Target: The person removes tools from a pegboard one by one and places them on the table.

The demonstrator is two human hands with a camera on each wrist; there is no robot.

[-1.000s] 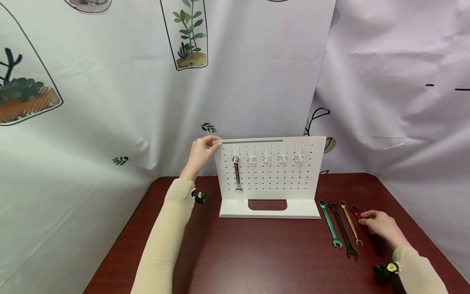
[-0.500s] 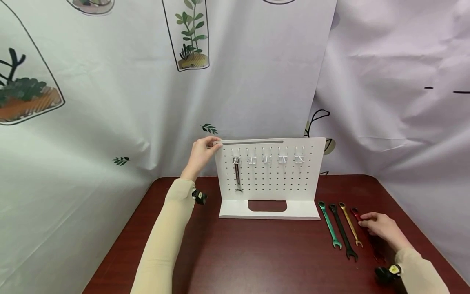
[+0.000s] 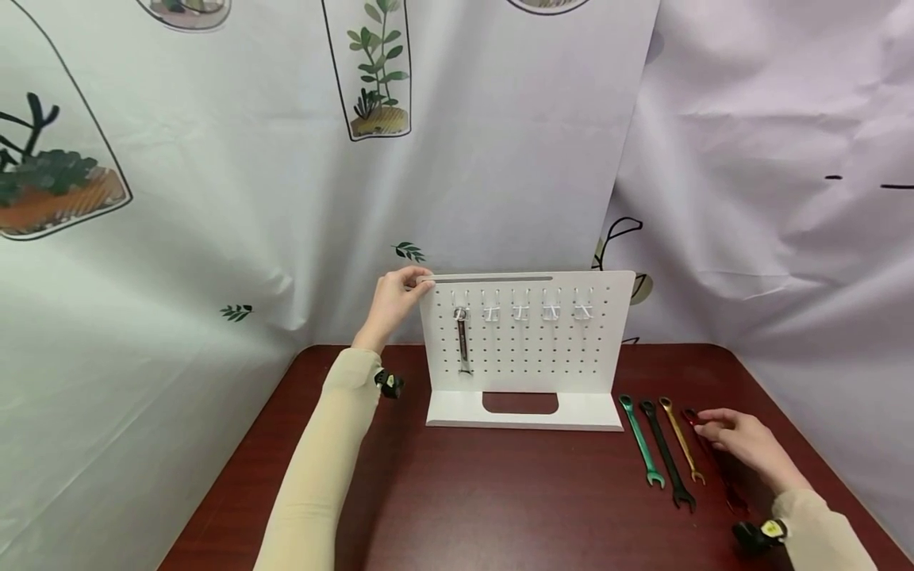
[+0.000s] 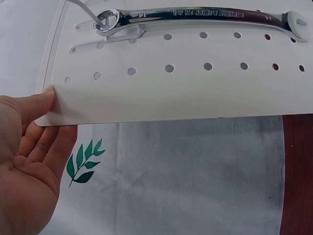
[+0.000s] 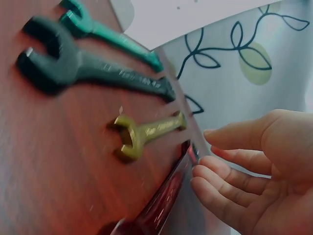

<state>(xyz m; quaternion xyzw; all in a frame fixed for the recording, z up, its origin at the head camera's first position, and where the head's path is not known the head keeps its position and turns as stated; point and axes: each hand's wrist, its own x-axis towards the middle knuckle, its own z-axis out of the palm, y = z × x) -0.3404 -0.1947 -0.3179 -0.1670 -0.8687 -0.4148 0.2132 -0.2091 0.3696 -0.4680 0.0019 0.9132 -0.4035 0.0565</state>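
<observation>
Slightly toward the ring end of the red wrench (image 5: 162,199), the right hand (image 3: 746,446) has been shifted. Its thumb and fingers are parted, with that end just beside the fingertips; contact cannot be told. The pegboard (image 3: 528,380) is pinched at its corner by the left hand (image 3: 392,301).

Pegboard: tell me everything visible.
The white pegboard is L-shaped: an upright panel with rows of small round holes, above a base with a rounded cutout. It looks smooth; metal or plastic, I can't tell. A grey strip or slot runs along part of the top edge. Five translucent hooks sit in one row; a chrome combination wrench hangs by its ring end from the leftmost, the other four are bare. It stands on the dark red table, and the left hand pinches its upper left corner.
</observation>
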